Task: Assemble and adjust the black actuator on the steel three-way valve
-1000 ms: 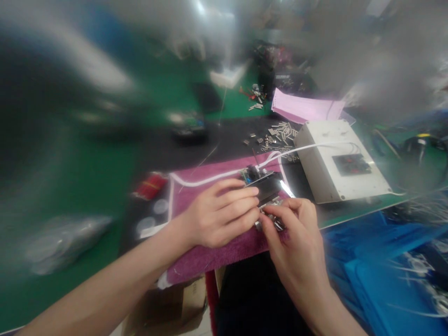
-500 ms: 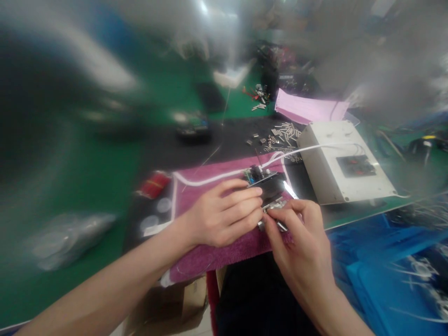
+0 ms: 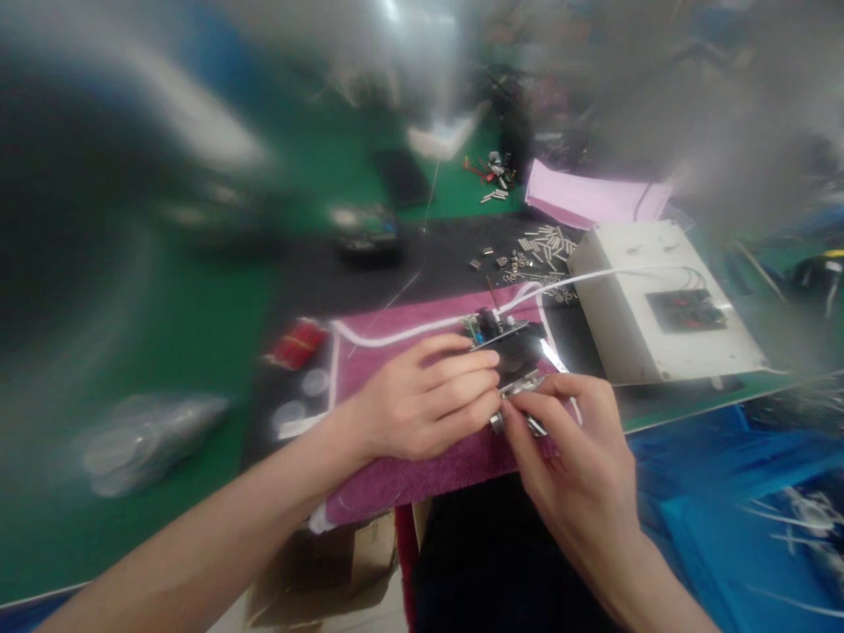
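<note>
A black electronic device [image 3: 518,352] with a small circuit board [image 3: 484,327] and metal fittings [image 3: 524,383] lies over the purple cloth [image 3: 369,492]. My left hand [image 3: 428,400] is curled around its left side, with the fingertips pressed on it and the thumb hidden. At the device's near edge, my right hand [image 3: 584,440] pinches thumb and forefinger together next to the metal fittings. Whatever sits in that pinch is too small to make out. A white cable [image 3: 409,334] runs across the cloth to the circuit board.
To the right stands a white box [image 3: 659,299] with a cable on top. Small metal pins [image 3: 547,244] and loose hardware lie on the black mat [image 3: 309,281]. Farther back is a pink face mask [image 3: 593,195]. A red packet [image 3: 296,343] and a clear plastic bag [image 3: 145,440] are at left.
The whole view has shifted slightly, moving the scene a little to the right. Both hands keep nearly the same grip and place on the device.
</note>
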Motion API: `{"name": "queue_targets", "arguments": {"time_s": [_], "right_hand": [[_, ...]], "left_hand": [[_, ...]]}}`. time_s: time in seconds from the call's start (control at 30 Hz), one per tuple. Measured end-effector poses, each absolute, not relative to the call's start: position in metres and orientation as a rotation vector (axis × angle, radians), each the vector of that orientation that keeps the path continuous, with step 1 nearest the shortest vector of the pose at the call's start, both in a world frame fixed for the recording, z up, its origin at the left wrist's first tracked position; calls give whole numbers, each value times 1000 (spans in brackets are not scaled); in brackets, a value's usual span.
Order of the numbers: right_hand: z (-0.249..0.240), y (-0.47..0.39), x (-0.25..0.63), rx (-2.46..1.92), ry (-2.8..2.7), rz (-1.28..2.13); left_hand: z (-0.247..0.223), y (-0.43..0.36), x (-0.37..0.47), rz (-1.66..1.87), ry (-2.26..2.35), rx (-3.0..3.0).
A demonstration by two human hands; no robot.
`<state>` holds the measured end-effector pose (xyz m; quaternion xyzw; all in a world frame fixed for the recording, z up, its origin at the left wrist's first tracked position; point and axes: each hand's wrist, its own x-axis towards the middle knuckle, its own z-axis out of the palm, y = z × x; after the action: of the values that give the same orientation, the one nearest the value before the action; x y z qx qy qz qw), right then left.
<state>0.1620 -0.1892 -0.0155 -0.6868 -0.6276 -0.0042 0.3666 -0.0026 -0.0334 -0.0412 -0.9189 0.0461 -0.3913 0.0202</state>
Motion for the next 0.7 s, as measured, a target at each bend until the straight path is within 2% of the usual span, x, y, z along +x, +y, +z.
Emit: {"name": "queue_targets", "arguments": {"time_s": [0.7], "right_hand": [[-12, -187, 169, -1783, -1753, -21]], "left_hand": [[-45, -35, 2, -1257, 92, -2838]]}}
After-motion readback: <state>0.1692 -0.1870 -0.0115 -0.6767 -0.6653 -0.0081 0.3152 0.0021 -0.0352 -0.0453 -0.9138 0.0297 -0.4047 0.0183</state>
